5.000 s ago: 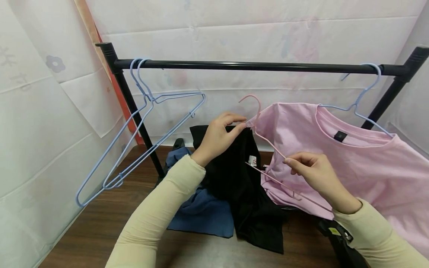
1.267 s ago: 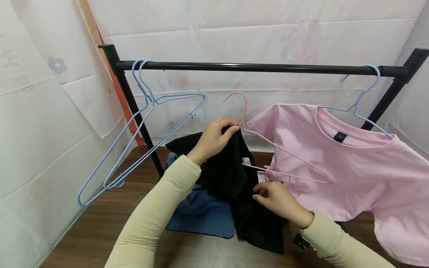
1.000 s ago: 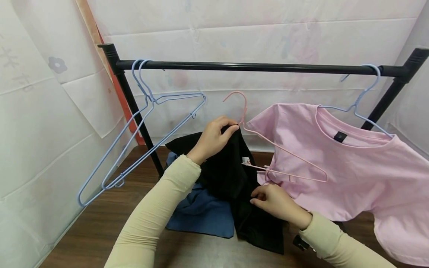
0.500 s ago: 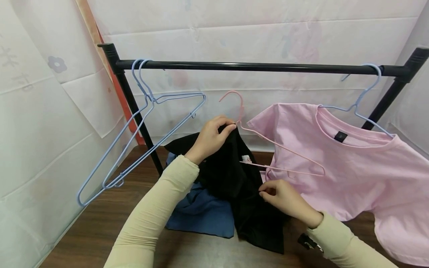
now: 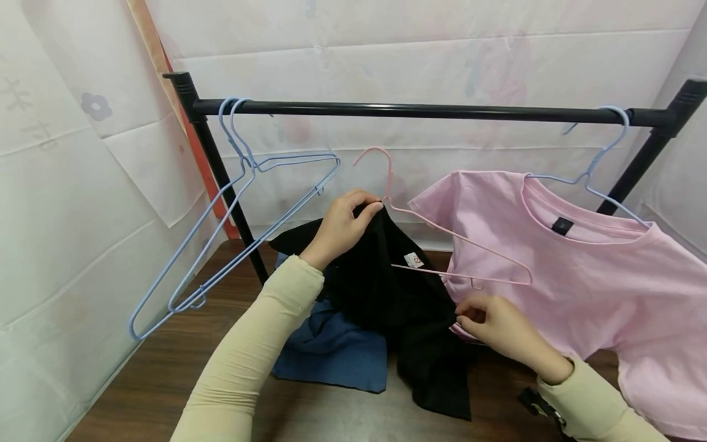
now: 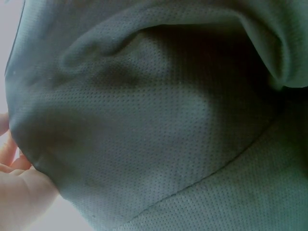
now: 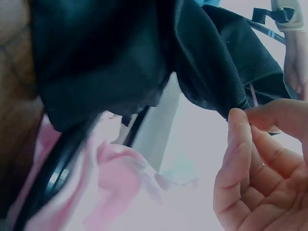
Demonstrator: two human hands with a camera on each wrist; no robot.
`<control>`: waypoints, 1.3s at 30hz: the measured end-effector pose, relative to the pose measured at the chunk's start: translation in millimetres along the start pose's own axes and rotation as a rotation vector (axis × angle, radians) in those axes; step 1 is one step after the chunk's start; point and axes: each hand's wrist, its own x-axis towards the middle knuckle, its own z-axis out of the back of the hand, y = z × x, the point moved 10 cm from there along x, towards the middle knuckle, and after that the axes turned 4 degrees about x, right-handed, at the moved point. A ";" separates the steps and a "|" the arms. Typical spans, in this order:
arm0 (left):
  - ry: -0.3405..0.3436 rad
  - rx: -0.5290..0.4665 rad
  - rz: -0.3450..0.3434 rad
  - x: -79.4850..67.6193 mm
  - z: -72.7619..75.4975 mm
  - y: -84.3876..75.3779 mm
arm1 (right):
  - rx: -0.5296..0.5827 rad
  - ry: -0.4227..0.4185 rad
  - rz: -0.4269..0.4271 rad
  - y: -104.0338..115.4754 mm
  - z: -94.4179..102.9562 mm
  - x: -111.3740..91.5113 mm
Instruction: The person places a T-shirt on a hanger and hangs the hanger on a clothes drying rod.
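Black garment [image 5: 381, 294], dimpled fabric, white label [image 5: 413, 260] showing, upper edge raised, lower end drooping, pink wire hanger [image 5: 469, 239], hook upright, one side hidden by garment, other bare.

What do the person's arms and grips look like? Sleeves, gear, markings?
Left sleeve and right sleeve: plain pale yellow-green, long, wrinkled, ending at the wrist. Left grip and right grip: bare. Small black device by the right wrist; any markings too small to read.

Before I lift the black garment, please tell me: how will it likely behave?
The black garment will likely be floppy, since it folds and sags between the left hand and right hand. It may drag the pink hanger along, as the cloth covers one side of it.
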 end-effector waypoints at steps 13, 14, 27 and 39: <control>-0.004 0.003 -0.019 -0.5 -1.6 -5.2 | -0.059 0.034 -0.007 -5.1 -32.3 6.7; -0.002 0.002 -0.016 -0.6 -1.3 -4.7 | -0.057 0.039 -0.010 -5.6 -33.4 6.4; -0.012 0.017 0.006 -1.1 8.5 1.1 | -0.081 -0.064 0.032 -13.2 -0.1 1.8; -0.035 0.010 -0.040 -2.6 17.0 0.2 | -0.098 -0.127 -0.005 -25.3 29.6 -3.8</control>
